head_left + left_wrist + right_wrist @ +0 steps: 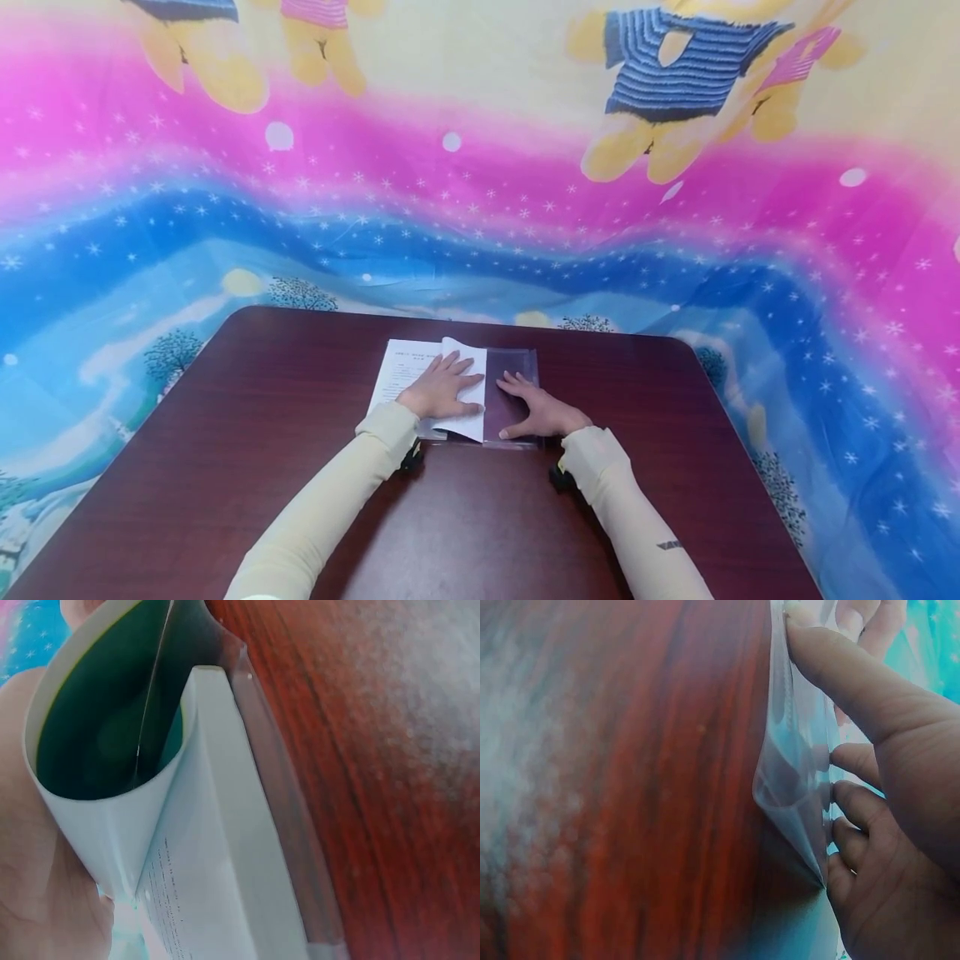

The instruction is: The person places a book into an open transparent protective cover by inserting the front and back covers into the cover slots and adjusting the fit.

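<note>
A white-paged book (390, 372) with printed text lies open on a clear plastic book cover (512, 360). My left hand (437, 392) rests with spread fingers on the book's white flap (471, 423). In the left wrist view that flap (94, 840) bends into a loop, dark green inside, beside the thick page block (244, 825). On the right, my right hand (547, 412) lies with fingers spread and thumb apart, touching the plastic. The right wrist view shows the plastic's near edge (784, 769) lifted and curled beside my fingers (859, 802).
The dark red-brown wooden table (247, 433) extends around the book on every side. Behind it hangs a colourful printed cloth (480, 208) that meets the table's far edge. Dark wrist devices (411, 460) sit under both cuffs.
</note>
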`<state>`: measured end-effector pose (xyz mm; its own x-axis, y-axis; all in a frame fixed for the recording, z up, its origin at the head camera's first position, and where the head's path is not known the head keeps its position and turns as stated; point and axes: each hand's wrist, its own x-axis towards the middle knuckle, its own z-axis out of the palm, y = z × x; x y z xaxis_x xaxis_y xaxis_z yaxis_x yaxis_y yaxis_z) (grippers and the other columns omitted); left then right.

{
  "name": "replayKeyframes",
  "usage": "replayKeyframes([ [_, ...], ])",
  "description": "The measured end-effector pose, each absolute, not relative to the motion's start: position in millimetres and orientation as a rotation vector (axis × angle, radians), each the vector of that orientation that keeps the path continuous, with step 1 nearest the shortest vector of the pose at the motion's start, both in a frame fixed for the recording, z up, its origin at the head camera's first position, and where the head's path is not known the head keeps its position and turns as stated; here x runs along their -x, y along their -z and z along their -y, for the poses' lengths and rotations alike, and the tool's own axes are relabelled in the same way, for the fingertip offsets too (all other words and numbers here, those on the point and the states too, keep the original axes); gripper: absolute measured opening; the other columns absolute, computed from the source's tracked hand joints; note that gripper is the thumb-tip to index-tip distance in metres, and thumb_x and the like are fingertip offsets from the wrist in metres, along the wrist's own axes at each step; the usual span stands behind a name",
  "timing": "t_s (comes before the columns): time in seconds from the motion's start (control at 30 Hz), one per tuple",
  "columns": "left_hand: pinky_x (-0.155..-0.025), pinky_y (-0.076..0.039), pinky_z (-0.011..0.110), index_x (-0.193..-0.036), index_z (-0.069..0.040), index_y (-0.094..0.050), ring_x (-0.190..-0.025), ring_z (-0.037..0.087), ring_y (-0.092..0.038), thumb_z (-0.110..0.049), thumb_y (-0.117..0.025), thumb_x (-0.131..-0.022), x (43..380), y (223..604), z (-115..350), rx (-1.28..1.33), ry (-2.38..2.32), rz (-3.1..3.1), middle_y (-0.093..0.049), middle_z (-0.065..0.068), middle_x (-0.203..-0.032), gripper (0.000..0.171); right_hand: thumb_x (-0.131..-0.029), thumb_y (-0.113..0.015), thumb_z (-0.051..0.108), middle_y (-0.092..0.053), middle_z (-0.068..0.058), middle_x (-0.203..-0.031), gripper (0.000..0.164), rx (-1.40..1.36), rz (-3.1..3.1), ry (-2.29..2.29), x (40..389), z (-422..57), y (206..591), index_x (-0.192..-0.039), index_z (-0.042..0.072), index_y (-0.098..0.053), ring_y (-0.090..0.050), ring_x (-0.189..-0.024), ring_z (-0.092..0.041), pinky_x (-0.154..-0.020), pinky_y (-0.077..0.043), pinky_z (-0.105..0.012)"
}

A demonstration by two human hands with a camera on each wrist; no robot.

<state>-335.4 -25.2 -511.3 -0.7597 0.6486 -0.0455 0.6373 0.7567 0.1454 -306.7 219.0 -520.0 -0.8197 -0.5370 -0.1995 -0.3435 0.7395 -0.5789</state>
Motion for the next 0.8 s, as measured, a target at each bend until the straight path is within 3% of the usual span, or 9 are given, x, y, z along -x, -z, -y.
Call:
replayKeyframes([
  [0.2,-0.112,-0.01,0.052,-0.143,-0.024,-0.039,-0.141,0.034,-0.013,-0.065,-0.051,-0.081,337.2,512.9,25.0,-1.079,-0.136,-2.855,-0.025,0.009,-0.152,0.075,-0.074,-0.073,0.049,-0.007,-0.001,-0.157,0.096,0.675,-2.581,0.768,305.8,-218.5,518.4,-0.15,0.022,-0.021,0.001,-0.143,-0.027,-0.108,-0.02,-0.058],
  [0.8,-0.112,-0.008,0.055,-0.143,-0.02,-0.04,-0.141,0.033,-0.015,-0.056,-0.049,-0.088,336.5,514.7,9.8,-1.086,-0.174,-2.865,-0.027,0.01,-0.152,0.066,-0.073,-0.074,0.049,-0.007,-0.002,-0.157,0.097,0.682,-2.589,0.759,305.7,-218.6,519.2,-0.15,0.022,-0.021,0.001,-0.143,-0.027,-0.109,-0.02,-0.057],
])
